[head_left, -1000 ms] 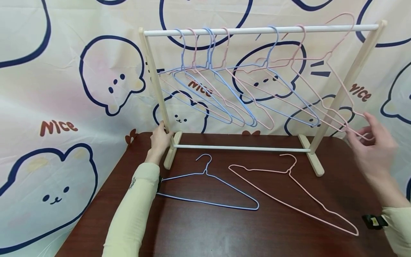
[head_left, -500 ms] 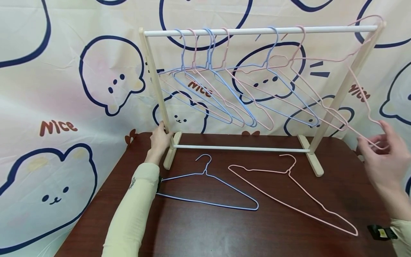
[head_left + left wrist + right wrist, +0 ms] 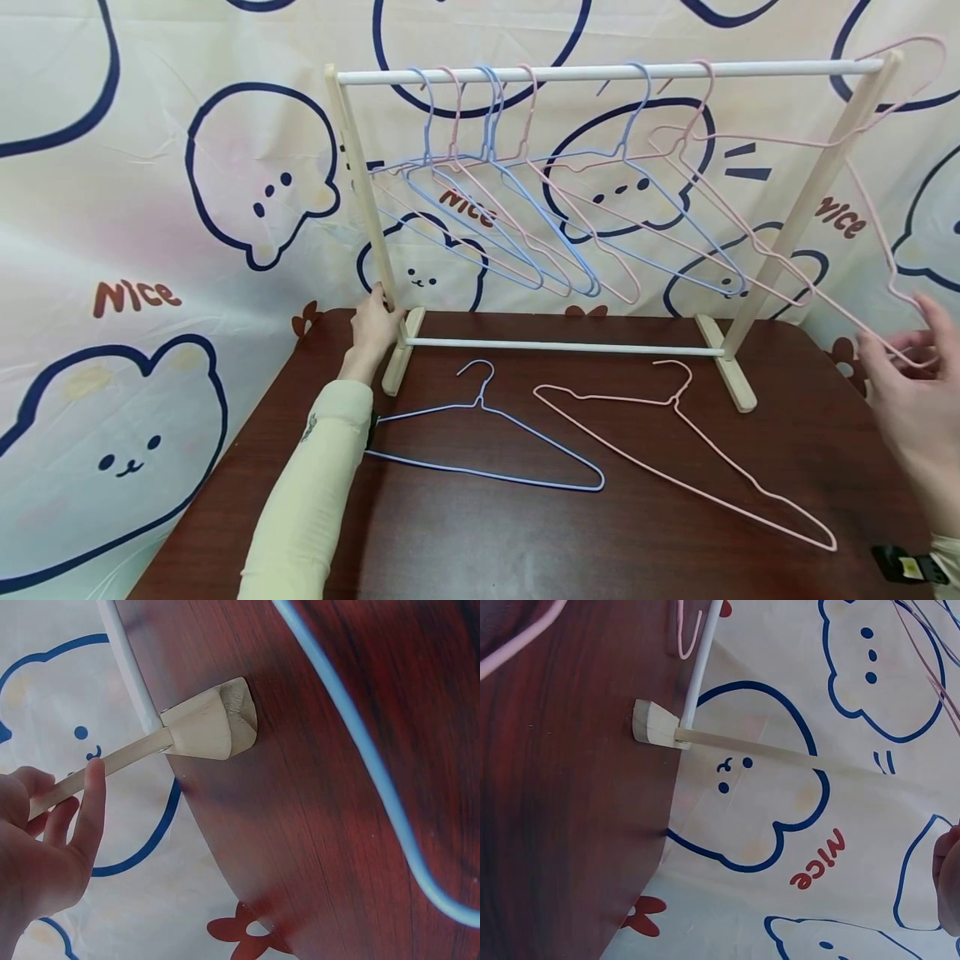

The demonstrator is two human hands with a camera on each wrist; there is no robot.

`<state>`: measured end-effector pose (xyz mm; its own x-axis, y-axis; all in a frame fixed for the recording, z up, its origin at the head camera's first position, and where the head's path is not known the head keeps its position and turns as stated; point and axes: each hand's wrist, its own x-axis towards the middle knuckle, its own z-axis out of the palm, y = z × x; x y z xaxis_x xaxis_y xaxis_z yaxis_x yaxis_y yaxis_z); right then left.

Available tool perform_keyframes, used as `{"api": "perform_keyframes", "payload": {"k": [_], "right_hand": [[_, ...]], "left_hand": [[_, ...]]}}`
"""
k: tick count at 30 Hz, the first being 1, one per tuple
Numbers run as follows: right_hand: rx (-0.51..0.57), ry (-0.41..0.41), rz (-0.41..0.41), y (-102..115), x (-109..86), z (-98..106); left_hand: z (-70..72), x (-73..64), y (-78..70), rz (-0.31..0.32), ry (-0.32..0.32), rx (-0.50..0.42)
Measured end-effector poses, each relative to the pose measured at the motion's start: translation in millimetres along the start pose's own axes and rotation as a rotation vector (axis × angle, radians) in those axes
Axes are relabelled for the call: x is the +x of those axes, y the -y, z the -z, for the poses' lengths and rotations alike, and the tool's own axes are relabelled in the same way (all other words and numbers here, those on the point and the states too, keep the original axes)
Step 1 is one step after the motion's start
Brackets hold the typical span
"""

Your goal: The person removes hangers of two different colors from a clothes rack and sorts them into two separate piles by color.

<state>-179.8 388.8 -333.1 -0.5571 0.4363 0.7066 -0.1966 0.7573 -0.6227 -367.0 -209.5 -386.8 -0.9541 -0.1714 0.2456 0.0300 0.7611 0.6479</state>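
My left hand [image 3: 373, 327] grips the lower part of the left post [image 3: 367, 183] of a wooden clothes rack, also seen in the left wrist view. At the right, my right hand [image 3: 911, 392] pinches the lower right corner of a pink clothes hanger [image 3: 873, 202]. Its hook rises by the right end of the white top rail [image 3: 585, 72], the hook's tip overlapping the rail in view; whether they touch I cannot tell. In the right wrist view only fingers [image 3: 946, 881] show at the edge. Several blue and pink hangers hang on the rail.
A blue hanger [image 3: 555, 481] and a pink hanger [image 3: 720, 501] lie on the dark brown table [image 3: 480, 558] before the rack. The rack's wooden feet [image 3: 726, 362] stand near the table's back edge. Behind hangs a cloth [image 3: 225, 50] with printed bears.
My right hand has moved right and slightly down with the pink hanger, whose hook has shifted along the rail to its right end. The left hand keeps its grip.
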Motion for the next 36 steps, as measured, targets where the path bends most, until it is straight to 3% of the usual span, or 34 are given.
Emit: {"api": "perform_keyframes", "payload": {"k": [15, 22, 33, 36], "right_hand": [[-0.053, 0.063, -0.028, -15.3, -35.5, 13.2], [0.105, 0.079, -0.043, -21.4, -51.8, 18.9], [0.164, 0.159, -0.183, -19.0, -74.5, 24.5], [0.163, 0.178, -0.181, -19.2, -82.0, 25.4]], "left_hand": [[-0.3, -0.4, -0.8, 0.013, 0.006, -0.022], [-0.6, 0.7, -0.3, 0.006, -0.001, -0.017], [-0.5, 0.4, 0.5, -0.001, -0.005, -0.016], [-1.1, 0.6, 0.9, -0.004, -0.007, -0.019]]}}
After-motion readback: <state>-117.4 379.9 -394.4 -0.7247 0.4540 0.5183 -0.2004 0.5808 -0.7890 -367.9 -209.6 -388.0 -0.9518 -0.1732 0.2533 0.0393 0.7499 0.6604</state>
